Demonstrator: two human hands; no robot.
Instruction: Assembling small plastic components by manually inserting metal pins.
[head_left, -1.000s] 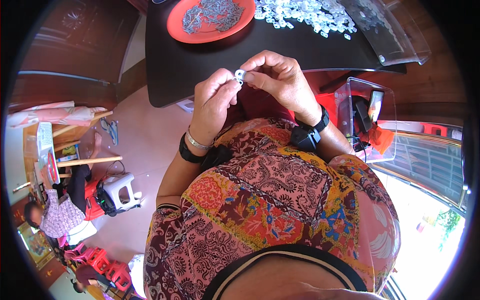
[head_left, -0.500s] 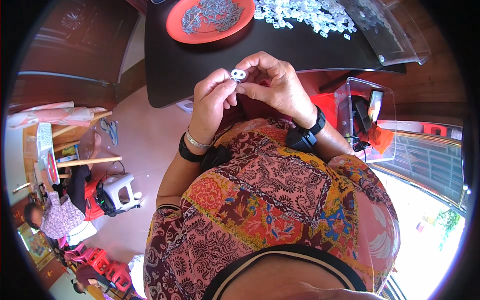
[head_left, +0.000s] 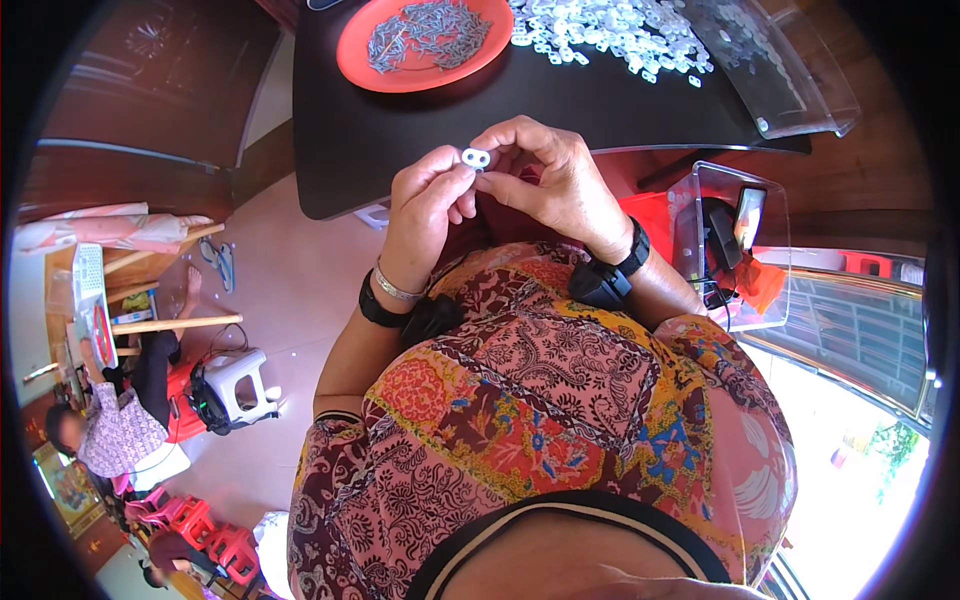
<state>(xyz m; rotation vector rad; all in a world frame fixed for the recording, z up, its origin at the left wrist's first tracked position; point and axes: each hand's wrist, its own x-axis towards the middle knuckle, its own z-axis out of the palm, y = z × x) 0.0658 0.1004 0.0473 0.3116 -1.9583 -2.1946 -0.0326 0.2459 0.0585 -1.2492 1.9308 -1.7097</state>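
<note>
Pinching a white two-holed plastic piece (head_left: 476, 158) between thumb and forefinger, a person's left hand (head_left: 426, 195) works near the upper middle of the frame, just off the front edge of a dark desk (head_left: 390, 135). The right hand (head_left: 565, 180) closes in from the other side, its forefinger tip by the top of the piece and its thumb tip by the bottom; whether these two digits grip it, one cannot tell. The piece sits upright between the two hands, both holes toward the camera.

On the desk at the top of the frame, an orange-red plate (head_left: 352, 52) carries a heap of small grey rod-like pieces (head_left: 440, 35). Just to its right, a spread of loose white plastic pieces (head_left: 620, 35) runs toward a clear plastic tray (head_left: 822, 100) at upper right.

A silver bracelet (head_left: 398, 290) circles the left wrist, and a black strap (head_left: 636, 248) the right, above a patchwork-print top (head_left: 540, 400) filling the lower middle. Right of centre, a clear bin holds a phone (head_left: 750, 218) and a bright orange item (head_left: 760, 285). At lower left, another person in a patterned shirt (head_left: 125, 435) sits near a grey plastic stool (head_left: 238, 385).
</note>
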